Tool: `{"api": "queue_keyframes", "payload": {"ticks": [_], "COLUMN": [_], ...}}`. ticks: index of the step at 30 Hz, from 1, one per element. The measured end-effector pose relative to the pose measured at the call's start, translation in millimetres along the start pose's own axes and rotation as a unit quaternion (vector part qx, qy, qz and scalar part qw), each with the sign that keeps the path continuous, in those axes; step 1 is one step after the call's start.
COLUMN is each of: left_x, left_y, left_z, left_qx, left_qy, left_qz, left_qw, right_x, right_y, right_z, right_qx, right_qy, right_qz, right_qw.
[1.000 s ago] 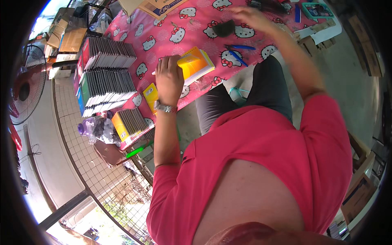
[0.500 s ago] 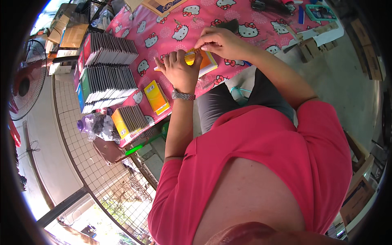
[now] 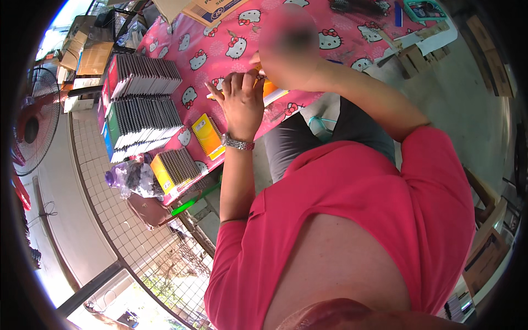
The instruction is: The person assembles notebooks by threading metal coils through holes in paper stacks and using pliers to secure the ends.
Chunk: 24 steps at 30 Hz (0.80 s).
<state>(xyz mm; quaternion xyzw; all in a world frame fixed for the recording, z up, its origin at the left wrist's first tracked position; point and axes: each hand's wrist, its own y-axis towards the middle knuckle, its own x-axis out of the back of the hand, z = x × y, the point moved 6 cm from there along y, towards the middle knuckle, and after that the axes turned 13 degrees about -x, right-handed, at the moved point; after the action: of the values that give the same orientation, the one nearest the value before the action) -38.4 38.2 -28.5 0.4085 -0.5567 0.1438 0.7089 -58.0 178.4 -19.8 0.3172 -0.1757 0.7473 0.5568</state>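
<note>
An orange and yellow notebook [image 3: 273, 94] lies at the table's near edge, mostly hidden under my hands. My left hand [image 3: 242, 102], with a metal watch at the wrist, is closed over its left part, fingers bent and thumb against it. My right hand [image 3: 301, 72] reaches in from the right, its fingertips closed beside the left hand's fingers at the notebook's upper side. A blurred patch covers much of the right hand, so what it pinches cannot be made out. Left of my left wrist lies a yellow spiral notebook [image 3: 208, 136].
Stacks of spiral notebooks [image 3: 146, 124] stand on the left, with a smaller yellow-covered stack [image 3: 176, 169] nearer me. A pink patterned cloth [image 3: 206, 63] covers the table. A fan [image 3: 34, 124] stands far left; a teal case [image 3: 424, 10] lies far right.
My right hand has shifted slightly nearer and now covers more of the notebook. My left hand stays on the notebook, a little lower in view. The whole view has tilted slightly.
</note>
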Motion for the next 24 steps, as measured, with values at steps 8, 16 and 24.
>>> {"api": "queue_keyframes", "payload": {"ticks": [8,16,24], "left_x": [-0.7,12.7,4.4], "left_y": [-2.3,-8.2,-2.9], "left_z": [5.4,6.3,20.0], "left_qx": [-0.018,0.013,0.018], "left_qy": [-0.063,0.022,-0.085], "left_qz": [-0.017,-0.066,-0.064], "left_qw": [0.998,0.997,0.994], "right_x": [-14.4,-29.2,5.6], "right_y": [54.8,56.2,29.9], "right_z": [-108.1,-138.6,-26.0], "right_qx": [-0.157,-0.136,0.005], "right_qy": [0.004,-0.080,0.340], "right_qz": [-0.065,0.037,0.346], "right_qw": [0.985,0.987,0.875]}}
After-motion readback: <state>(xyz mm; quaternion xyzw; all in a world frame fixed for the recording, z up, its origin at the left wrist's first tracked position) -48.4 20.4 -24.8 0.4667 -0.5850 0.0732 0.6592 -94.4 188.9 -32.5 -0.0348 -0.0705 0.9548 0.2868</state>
